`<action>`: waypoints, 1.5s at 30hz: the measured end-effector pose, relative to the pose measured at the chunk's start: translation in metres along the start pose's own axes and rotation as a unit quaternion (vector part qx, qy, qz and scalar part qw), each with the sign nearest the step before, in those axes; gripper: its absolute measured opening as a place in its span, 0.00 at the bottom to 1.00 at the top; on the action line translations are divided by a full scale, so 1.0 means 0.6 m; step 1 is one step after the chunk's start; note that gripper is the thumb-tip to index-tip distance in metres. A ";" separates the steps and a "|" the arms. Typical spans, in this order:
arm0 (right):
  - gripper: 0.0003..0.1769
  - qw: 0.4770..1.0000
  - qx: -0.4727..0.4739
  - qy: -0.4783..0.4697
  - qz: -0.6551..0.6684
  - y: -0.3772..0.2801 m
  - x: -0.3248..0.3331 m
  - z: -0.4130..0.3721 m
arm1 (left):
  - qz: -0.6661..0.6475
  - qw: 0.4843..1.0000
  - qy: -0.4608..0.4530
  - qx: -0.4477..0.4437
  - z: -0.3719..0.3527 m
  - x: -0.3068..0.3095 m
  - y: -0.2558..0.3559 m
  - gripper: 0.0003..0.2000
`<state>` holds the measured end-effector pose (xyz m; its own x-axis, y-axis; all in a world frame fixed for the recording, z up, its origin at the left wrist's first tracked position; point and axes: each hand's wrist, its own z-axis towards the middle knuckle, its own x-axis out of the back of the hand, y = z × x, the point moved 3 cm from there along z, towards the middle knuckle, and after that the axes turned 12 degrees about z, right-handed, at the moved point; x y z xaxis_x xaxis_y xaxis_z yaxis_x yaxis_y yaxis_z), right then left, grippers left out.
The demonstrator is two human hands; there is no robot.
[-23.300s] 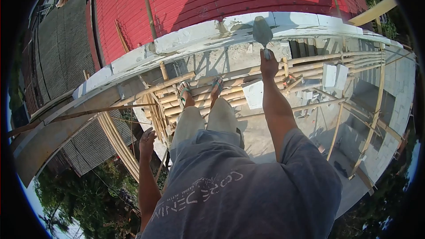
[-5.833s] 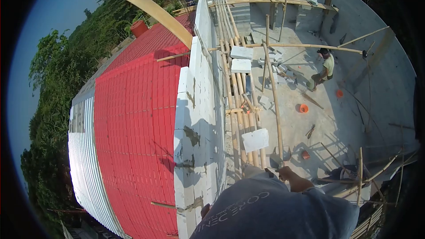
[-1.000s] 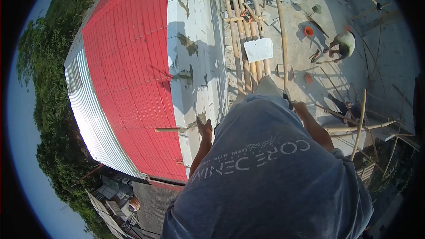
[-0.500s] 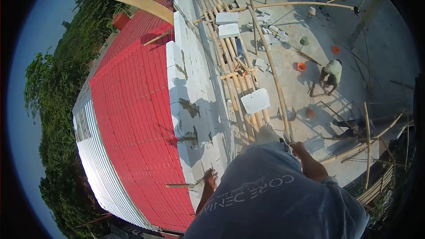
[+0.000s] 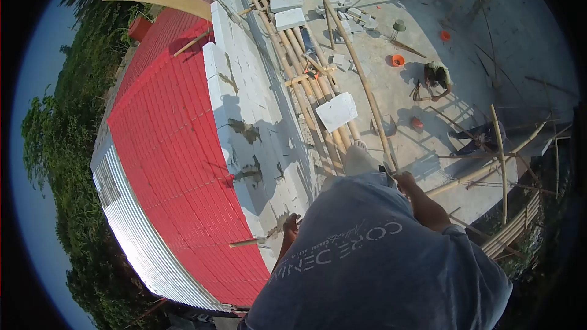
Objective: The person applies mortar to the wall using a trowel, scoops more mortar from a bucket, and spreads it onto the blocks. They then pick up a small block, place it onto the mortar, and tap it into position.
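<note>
My left hand [image 5: 291, 223] rests at the top of the white block wall [image 5: 266, 140], its fingers apart and nothing seen in them. To the right, my right hand [image 5: 405, 182] is closed around a long bamboo pole [image 5: 361, 76] that slants up and away. My bare foot [image 5: 359, 145] is on the bamboo scaffold [image 5: 309, 101] beside the wall. Just ahead of it, a white block [image 5: 337, 112] lies across the bamboo. My grey shirt hides part of both arms and the near end of the scaffold.
Left of the wall slopes a red roof [image 5: 177, 165]. More white blocks [image 5: 289, 19] lie farther along the scaffold. On the concrete floor below, a person [image 5: 438, 78] crouches near an orange bucket [image 5: 398, 60]. Bamboo poles [image 5: 498, 159] stand at right.
My view has shifted, so the wall, roof and scaffold appear farther left and higher. Both hands keep their places on the wall and the pole. The crouching person has bent lower.
</note>
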<state>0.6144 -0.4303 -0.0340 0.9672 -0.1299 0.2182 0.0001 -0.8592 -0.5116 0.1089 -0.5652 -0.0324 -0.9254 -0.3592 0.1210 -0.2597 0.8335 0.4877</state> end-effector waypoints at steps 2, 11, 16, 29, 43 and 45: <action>0.19 0.999 0.010 0.034 -0.037 0.048 0.010 0.027 | 0.018 0.999 -0.040 0.005 0.006 0.009 -0.046 0.19; 0.23 0.987 -0.051 0.034 -0.148 -0.005 0.034 -0.030 | 0.021 0.999 -0.039 0.015 0.045 0.031 -0.039 0.19; 0.24 0.994 0.009 0.063 -0.084 -0.049 0.029 0.021 | 0.028 0.999 -0.034 0.005 0.061 0.028 0.015 0.19; 0.26 0.993 -0.058 0.100 -0.019 -0.016 0.041 0.012 | 0.061 0.997 -0.048 -0.014 0.099 0.005 0.116 0.18; 0.23 0.995 -0.073 0.053 0.052 0.058 0.078 -0.013 | 0.063 0.993 -0.099 -0.022 0.142 -0.093 0.179 0.20; 0.23 0.994 -0.058 0.036 0.088 0.071 0.074 0.019 | 0.068 0.992 -0.106 -0.015 0.126 -0.097 0.179 0.21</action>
<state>0.6603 -0.4668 -0.0557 0.9286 -0.3156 0.1954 -0.2015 -0.8706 -0.4489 0.1141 -0.4228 -0.0526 -0.9892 -0.1462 0.0048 -0.1237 0.8537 0.5058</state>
